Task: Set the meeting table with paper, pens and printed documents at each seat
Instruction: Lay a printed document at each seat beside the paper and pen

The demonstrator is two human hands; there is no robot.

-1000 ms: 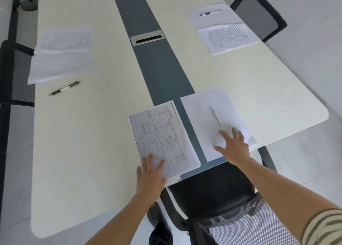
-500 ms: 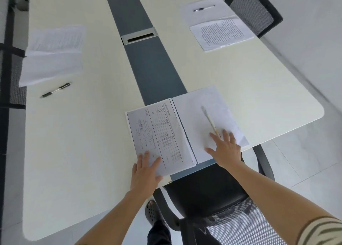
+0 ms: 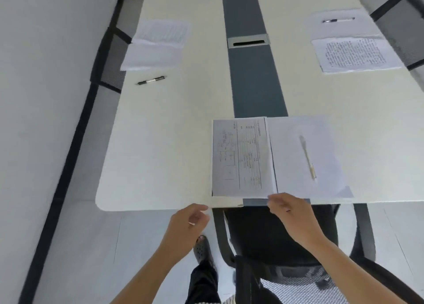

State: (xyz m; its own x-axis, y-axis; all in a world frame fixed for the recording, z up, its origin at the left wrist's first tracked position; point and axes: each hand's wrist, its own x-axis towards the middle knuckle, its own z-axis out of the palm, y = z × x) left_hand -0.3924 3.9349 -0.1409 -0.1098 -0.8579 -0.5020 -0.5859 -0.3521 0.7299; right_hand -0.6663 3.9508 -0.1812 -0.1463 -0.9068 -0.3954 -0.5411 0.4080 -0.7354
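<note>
At the table's near end lie a printed document with a form on it and, touching its right side, a blank paper with a pale pen on top. My left hand hangs off the table's edge, fingers loosely curled, holding nothing. My right hand is at the near edge, its fingertips close to the papers' corner; whether they touch is unclear. A second set, a printed document under a blank paper with a pen, lies at the right seat.
At the left seat lie papers and a black pen. The cream table has a grey centre strip with a cable slot. A black mesh chair stands under the near end; other chairs are at far right and left.
Both hands have lifted off the papers and pulled back to the table's near edge. The document and blank paper now lie squared side by side. The view swung left.
</note>
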